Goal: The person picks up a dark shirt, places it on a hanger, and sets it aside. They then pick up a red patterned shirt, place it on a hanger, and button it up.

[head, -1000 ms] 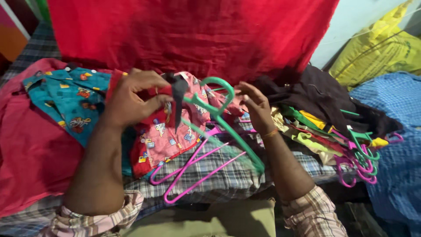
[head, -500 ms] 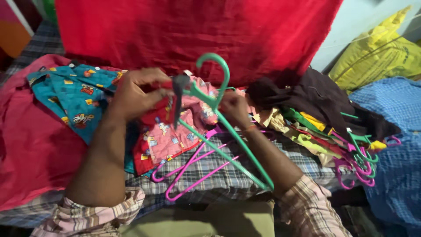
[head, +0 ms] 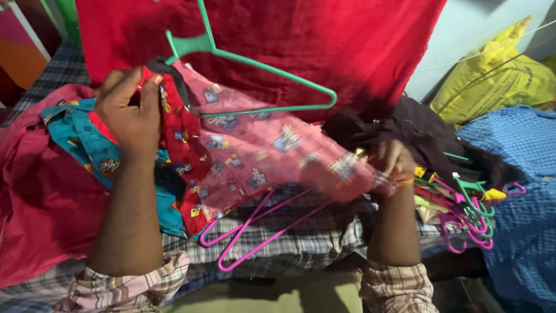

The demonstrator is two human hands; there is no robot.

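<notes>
Head view: a pink printed shirt (head: 260, 145) is held above a checked bed (head: 301, 243). Left hand (head: 128, 110) fingers are closed on its collar at a green hanger (head: 231, 58); right hand (head: 394, 162) fingers are closed on its hem. Pink hangers (head: 249, 232) lie beneath. A red cloth (head: 301, 40) is hung behind; a clothes pile (head: 440, 156) and yellow sack (head: 492, 75) are noted right.

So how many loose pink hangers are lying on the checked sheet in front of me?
2: the pink hangers lie overlapped on the checked sheet, partly under the pink printed garment. More may be hidden.
</notes>
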